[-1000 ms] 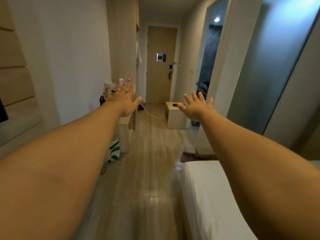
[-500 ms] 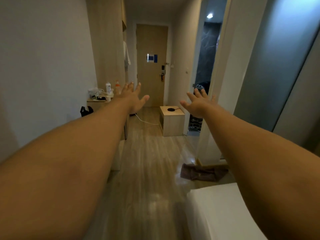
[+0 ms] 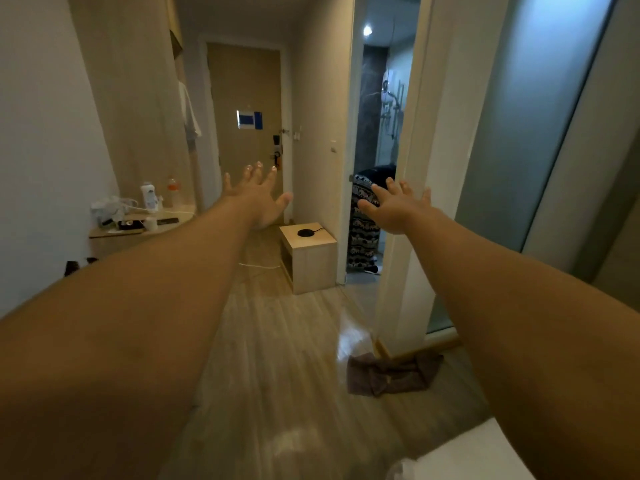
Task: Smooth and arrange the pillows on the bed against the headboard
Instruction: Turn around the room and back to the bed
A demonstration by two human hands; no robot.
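Note:
Both my arms stretch straight forward at chest height over the wooden floor. My left hand (image 3: 258, 199) has its fingers spread and holds nothing. My right hand (image 3: 398, 207) is likewise spread and empty. Only a white corner of the bed (image 3: 474, 455) shows at the bottom right, under my right forearm. No pillow and no headboard are in view.
A brown cloth (image 3: 391, 375) lies crumpled on the floor by the glass partition. A small wooden cube table (image 3: 310, 258) stands near the bathroom doorway (image 3: 377, 140). A side desk (image 3: 138, 226) with bottles is on the left. The entrance door (image 3: 247, 126) is ahead.
The view has turned right and lifted: the bed has slid down out of frame, the brown cloth and bathroom have come into sight. Both hands stay outstretched and empty.

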